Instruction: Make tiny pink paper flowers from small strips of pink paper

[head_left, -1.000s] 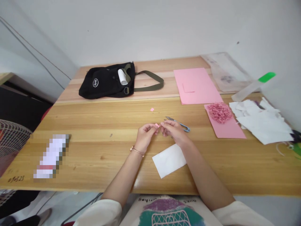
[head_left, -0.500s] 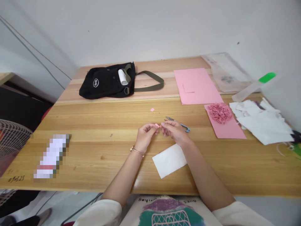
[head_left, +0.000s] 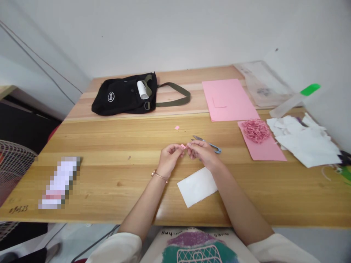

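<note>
My left hand (head_left: pixel 170 156) and my right hand (head_left: pixel 202 152) meet above the middle of the wooden table (head_left: pixel 109 146). Both pinch a tiny pink paper piece (head_left: pixel 183 146) between their fingertips. Small scissors with a blue handle (head_left: pixel 210 144) lie just behind my right hand. A white paper slip (head_left: pixel 196 186) rests on the table under my right forearm. Another pink scrap (head_left: pixel 177 127) lies alone farther back.
A black bag with a green strap (head_left: pixel 124 95) sits at the back left. Pink sheets (head_left: pixel 227 98), a pile of pink shreds (head_left: pixel 256 130) on pink paper, white paper scraps (head_left: pixel 307 140) and a green-capped tube (head_left: pixel 294 100) fill the right side. A fan grille (head_left: pixel 12 164) stands at the left.
</note>
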Demonstrator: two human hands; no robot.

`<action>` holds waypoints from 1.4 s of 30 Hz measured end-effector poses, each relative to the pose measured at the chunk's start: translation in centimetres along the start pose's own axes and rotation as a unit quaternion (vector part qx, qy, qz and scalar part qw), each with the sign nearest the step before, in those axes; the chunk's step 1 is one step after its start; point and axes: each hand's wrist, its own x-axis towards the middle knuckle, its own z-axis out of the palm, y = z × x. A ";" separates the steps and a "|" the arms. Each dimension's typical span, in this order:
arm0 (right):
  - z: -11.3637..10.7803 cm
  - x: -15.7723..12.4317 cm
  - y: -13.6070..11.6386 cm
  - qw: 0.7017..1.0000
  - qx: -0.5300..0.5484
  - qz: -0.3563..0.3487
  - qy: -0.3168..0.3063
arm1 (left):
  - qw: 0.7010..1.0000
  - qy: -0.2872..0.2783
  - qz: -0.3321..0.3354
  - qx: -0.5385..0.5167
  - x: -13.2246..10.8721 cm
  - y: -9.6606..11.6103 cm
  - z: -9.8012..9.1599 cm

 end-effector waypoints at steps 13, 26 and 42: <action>0.1 0.0 -0.2 1.000 -0.010 -0.003 0.000 | 1.000 -0.014 0.014 0.004 0.1 -0.3 -0.2; 0.0 -0.1 -0.2 1.000 -0.019 -0.008 -0.001 | 1.000 0.002 0.005 0.009 0.1 -0.2 -0.1; 0.3 -0.2 -0.4 0.999 -0.046 -0.010 0.011 | 1.000 0.002 0.002 0.006 0.0 -0.1 0.0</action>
